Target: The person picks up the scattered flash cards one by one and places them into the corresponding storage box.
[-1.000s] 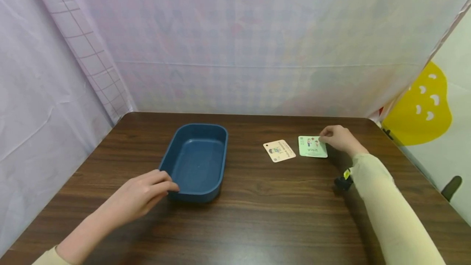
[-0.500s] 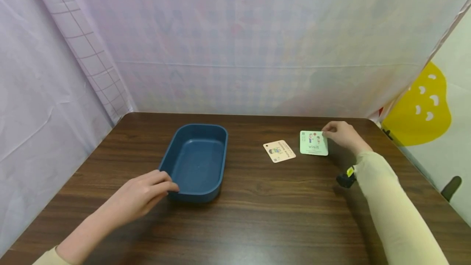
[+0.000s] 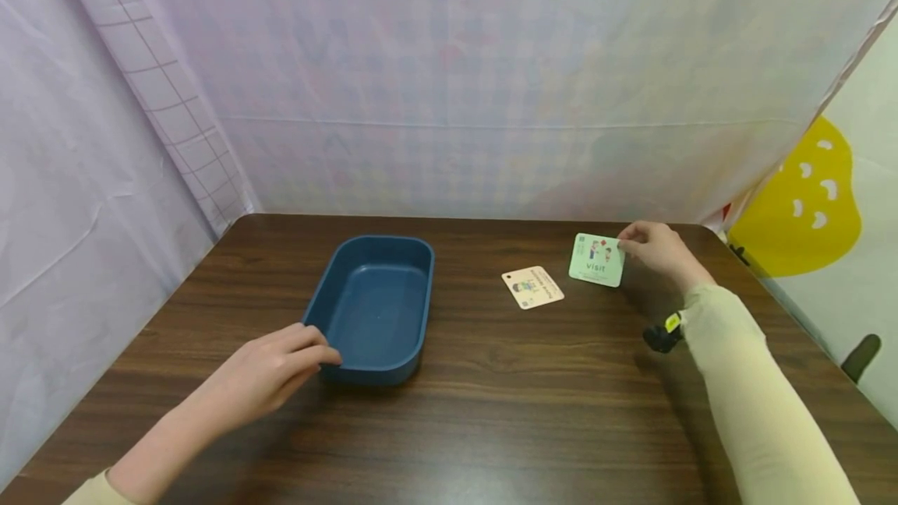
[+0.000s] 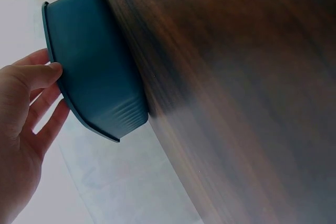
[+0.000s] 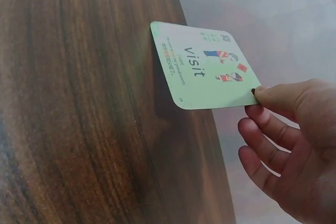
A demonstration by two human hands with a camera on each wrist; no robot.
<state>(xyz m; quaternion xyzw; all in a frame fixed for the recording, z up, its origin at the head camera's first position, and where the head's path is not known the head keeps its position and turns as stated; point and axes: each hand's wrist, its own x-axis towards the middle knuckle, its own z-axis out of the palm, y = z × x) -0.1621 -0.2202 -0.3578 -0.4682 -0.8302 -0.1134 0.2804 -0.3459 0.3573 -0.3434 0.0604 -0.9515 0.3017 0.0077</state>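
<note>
Right hand [image 3: 659,252] pinches green "visit" flashcard [image 3: 595,262] at one corner, other fingers [image 5: 254,165] loosely curled; left hand [image 3: 281,367] pinches rim of blue rectangular tub [image 3: 379,314], fingers parted.

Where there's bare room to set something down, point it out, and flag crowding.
Widest: the near stretch of table, between blue tray and right sleeve. Narrower: the strip between tray and cream card. Crowded: right of that card, where the right grip pinches the green card, and the tray's near-left corner, held by the left grip.
</note>
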